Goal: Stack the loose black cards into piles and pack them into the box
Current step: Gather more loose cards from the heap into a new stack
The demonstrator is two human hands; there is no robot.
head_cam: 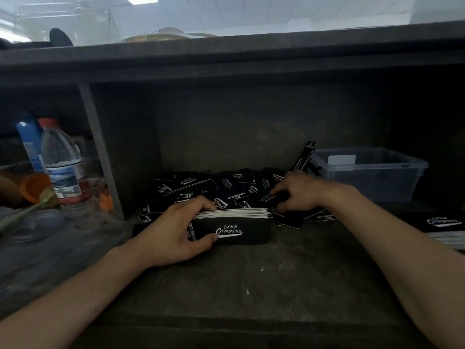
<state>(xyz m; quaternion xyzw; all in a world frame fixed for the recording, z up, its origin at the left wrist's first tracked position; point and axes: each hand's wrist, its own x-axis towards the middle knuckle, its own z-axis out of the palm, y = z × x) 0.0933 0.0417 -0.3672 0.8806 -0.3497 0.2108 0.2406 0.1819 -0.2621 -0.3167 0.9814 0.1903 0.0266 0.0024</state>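
A heap of loose black cards [221, 187] with white "Club Camping" print lies at the back of the dark work surface. My left hand [173, 233] grips a thick stack of cards [241, 229] standing on its long edge, thumb on the front face, fingers over the top. My right hand [299, 193] reaches into the heap just behind the stack and pinches a loose card [270, 197] with its fingertips. A clear plastic box [372, 172] stands at the right rear, with one card [305, 156] leaning against its left corner.
Another pile of cards [445, 229] lies at the right edge. A water bottle [61, 165], a blue carton [31, 144] and an orange cup [35, 187] crowd the left side behind a grey upright post [100, 152]. A dark shelf overhangs the bench.
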